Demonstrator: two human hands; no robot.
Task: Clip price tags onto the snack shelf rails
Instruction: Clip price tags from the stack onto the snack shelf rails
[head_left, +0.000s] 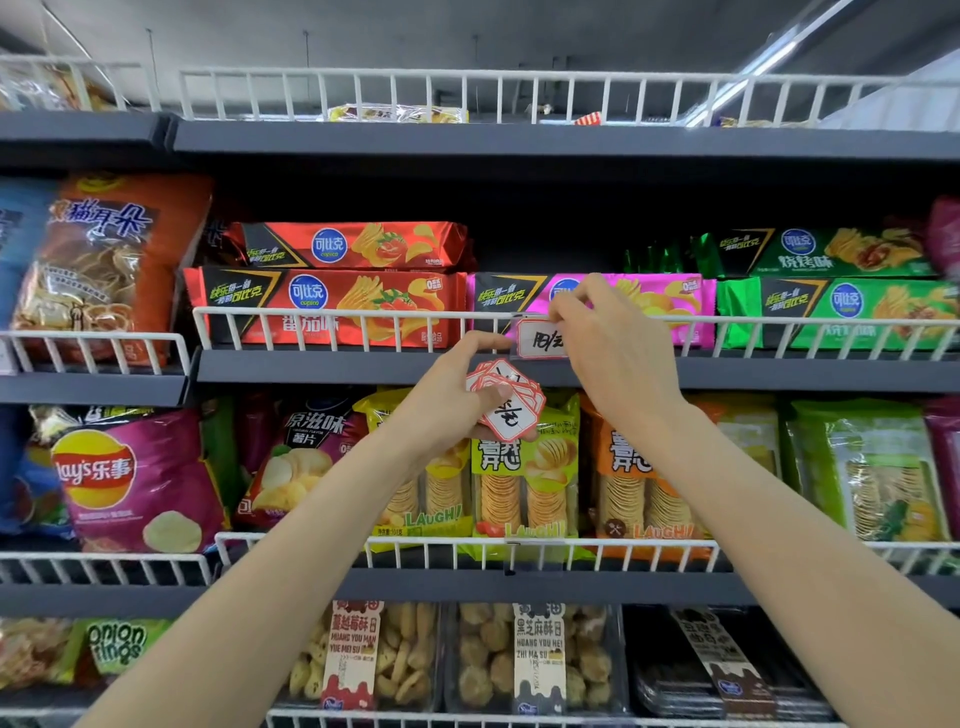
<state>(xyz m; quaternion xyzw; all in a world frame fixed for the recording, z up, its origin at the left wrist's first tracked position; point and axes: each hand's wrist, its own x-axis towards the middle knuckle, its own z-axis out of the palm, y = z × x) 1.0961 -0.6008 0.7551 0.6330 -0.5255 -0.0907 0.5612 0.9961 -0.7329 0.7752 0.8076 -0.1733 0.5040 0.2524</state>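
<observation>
Her right hand (597, 332) pinches one price tag (540, 339) against the white wire shelf rail (363, 313) before a pink crisp pack (660, 296), while her left hand (457, 400) grips a fanned stack of tags (511, 397), too overlapped to count.

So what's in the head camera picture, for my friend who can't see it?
A right hand clips a white price tag onto a wire shelf rail before pink crisps. The left hand holds spare tags.
</observation>
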